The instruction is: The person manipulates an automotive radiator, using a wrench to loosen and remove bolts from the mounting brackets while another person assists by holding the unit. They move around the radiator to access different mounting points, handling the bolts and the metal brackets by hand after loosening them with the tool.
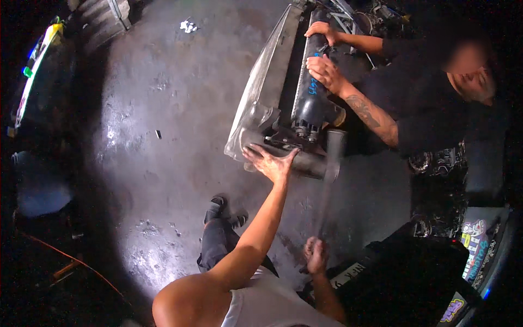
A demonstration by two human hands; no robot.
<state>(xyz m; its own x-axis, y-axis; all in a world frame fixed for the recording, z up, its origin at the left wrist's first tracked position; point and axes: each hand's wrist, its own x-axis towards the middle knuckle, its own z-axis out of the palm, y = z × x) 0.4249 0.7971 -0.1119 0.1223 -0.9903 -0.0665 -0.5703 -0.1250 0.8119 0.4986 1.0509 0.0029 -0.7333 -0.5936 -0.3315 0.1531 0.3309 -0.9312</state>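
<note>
Illumination is uneven. The floor (180,109) left of the hammer (333,158) is brightly lit, with white glare patches on its surface; the light source cannot be determined. Well right of the hammer, deep shadow obscures detail. Motion blur affects the hammer itself and the right hand (317,254) below it. Far left of the hammer, fisheye distortion bows a bright strip (39,71); dark margins show grain.

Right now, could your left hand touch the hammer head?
Probably yes: the left hand lies spread on the metal part, the hammer head is close on its right, and nothing seems to block the way, though the head is blurred.
</note>
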